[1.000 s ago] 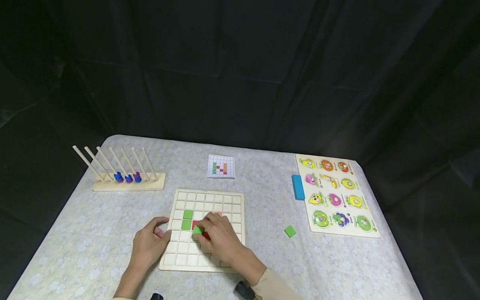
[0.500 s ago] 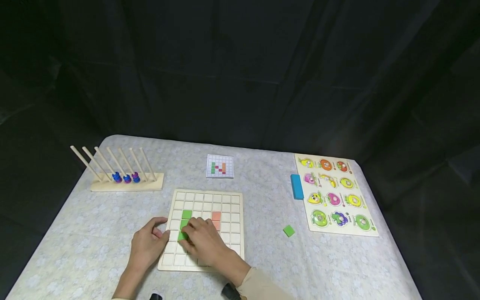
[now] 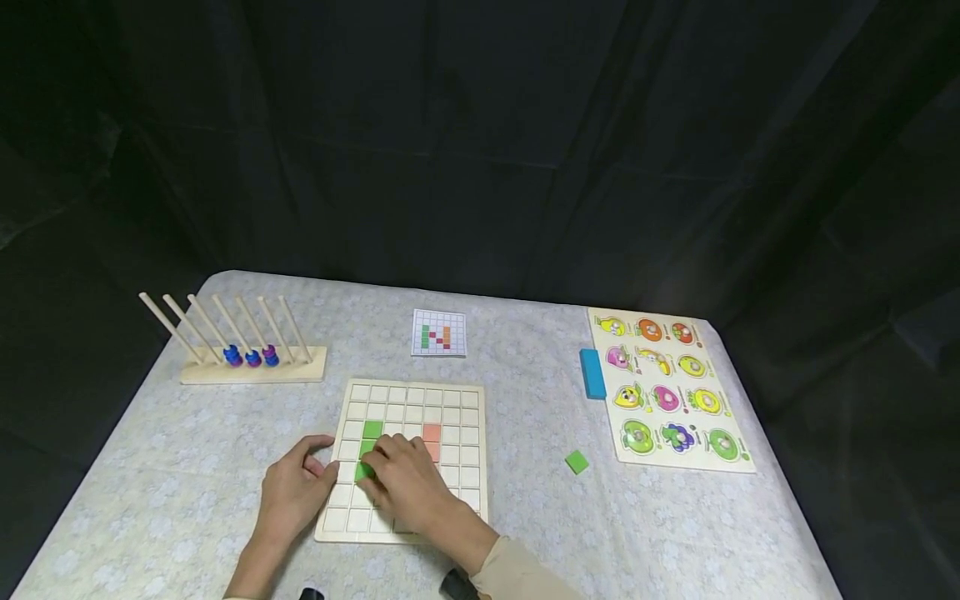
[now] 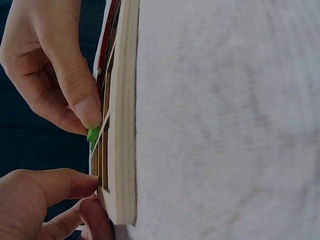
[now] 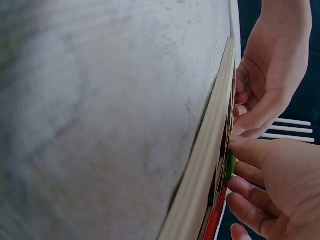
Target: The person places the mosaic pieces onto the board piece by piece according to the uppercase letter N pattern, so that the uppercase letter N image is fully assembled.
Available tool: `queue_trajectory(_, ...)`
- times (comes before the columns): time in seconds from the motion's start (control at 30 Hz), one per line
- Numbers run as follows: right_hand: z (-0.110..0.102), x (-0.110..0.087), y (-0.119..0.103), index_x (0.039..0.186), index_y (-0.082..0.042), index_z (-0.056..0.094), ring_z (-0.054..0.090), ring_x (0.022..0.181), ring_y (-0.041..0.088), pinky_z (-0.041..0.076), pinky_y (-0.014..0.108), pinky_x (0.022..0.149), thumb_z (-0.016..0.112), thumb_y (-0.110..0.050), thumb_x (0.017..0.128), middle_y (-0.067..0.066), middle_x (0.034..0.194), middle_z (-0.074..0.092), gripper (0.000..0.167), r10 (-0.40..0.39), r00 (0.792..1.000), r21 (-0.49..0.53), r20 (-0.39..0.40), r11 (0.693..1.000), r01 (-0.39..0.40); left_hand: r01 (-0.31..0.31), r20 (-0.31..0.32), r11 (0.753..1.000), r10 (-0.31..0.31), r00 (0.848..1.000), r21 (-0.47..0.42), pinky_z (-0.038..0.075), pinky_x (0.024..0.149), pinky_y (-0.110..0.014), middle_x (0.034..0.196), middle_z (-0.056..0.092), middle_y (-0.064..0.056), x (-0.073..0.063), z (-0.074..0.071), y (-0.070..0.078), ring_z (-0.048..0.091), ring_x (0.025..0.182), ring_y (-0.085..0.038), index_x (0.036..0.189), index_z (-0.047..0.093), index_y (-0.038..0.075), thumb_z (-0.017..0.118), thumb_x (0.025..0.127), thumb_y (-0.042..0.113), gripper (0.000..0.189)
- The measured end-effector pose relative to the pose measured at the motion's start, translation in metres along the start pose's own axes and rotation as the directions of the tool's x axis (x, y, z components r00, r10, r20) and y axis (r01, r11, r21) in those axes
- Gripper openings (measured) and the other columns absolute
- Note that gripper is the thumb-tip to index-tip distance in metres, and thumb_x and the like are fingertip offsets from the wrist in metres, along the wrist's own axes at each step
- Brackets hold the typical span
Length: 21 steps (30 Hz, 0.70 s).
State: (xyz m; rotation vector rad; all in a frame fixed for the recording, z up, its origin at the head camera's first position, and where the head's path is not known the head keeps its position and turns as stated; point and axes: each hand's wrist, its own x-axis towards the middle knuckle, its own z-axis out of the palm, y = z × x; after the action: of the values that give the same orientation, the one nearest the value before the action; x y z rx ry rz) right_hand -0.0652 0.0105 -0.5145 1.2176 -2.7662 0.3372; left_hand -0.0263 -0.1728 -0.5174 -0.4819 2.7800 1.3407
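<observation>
My left hand grips the left edge of a wooden grid board, thumb on top and fingers curled at the side. Over the board, my right hand pinches a green square tile between thumb and fingers. That tile is at the cell just below two other green tiles set in one column. Two salmon-coloured tiles lie in the grid farther right. A red tile shows on the board in the right wrist view; in the head view the right hand covers that area.
A printed pattern card lies behind the board. One loose green tile is on the cloth to the right. Beyond it are a blue block and a fruit puzzle board. A peg stand with beads stands at left.
My right hand has carried the green tile left from over the red tiles to the cell under the green column, then stayed nearly still. The salmon tiles came into view; my left hand stayed put.
</observation>
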Motion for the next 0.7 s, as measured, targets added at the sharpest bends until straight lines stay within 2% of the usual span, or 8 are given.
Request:
queue_trajectory(0.47,-0.0034,-0.002,0.0008,0.104,-0.022,0.072,0.052,0.085,0.006,0.03,0.018,0.072,0.063,-0.038,0.098,-0.009,0.099,0.06,0.019,0.021,1.0,0.046,0.004,0.999,-0.021,0.0,0.004,1.0,0.0,1.0,0.005,0.041,0.051,-0.023,0.075,0.064,-0.005,0.0024,0.0006,0.0007,0.055,0.059,-0.01,0.125,0.065,0.004,0.07,0.088,0.014,0.038)
queue_trajectory(0.7,-0.0085,-0.0045,0.0032,0.11,-0.02,0.072,0.053,0.084,0.004,0.032,0.017,0.072,0.064,-0.039,0.097,-0.008,0.102,0.064,0.024,0.046,0.999,0.119,0.024,0.992,-0.048,0.0,-0.013,1.0,0.001,1.0,0.017,0.04,0.052,-0.024,0.073,0.063,-0.005,0.002,0.0006,0.0005,0.054,0.058,-0.011,0.123,0.067,0.006,0.071,0.087,0.013,0.037)
